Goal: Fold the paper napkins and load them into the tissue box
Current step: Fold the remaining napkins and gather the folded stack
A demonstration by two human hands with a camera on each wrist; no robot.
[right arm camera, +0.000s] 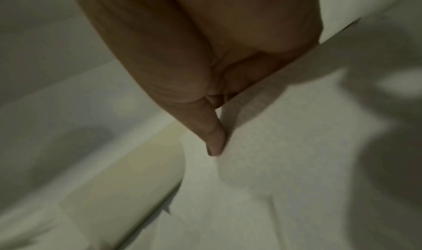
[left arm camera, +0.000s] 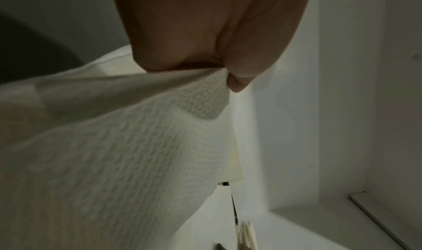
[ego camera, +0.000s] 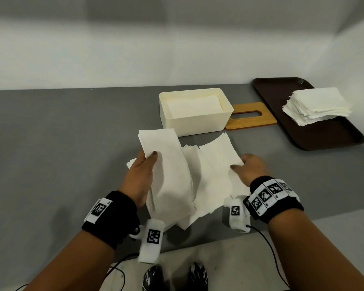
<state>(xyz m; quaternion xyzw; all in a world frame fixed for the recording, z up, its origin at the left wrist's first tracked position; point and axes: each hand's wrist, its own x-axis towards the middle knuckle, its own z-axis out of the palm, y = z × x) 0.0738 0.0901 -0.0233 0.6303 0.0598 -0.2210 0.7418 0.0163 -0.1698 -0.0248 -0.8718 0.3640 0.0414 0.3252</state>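
Two hands share the work: the left hand (ego camera: 139,175) pinches a folded napkin bundle (ego camera: 168,171) whose long axis points toward the open tissue box (ego camera: 194,111) just beyond it, while the right hand (ego camera: 251,168), seemingly thumb-on-top, holds a looser napkin (ego camera: 218,156) beside it.

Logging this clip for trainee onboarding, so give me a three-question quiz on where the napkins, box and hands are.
1. True or false: the wooden slotted lid sits on the cream plastic tissue box.
2. Multiple choice: the square stack of unfolded white napkins rests on A) the dark brown tray, B) the grey table, C) the box.
3. Fill in: the left hand grips a bundle of folded white napkins, while the right hand holds ____.

Key: 1 false, the lid lies beside the box; 2 A; 3 another folded napkin.
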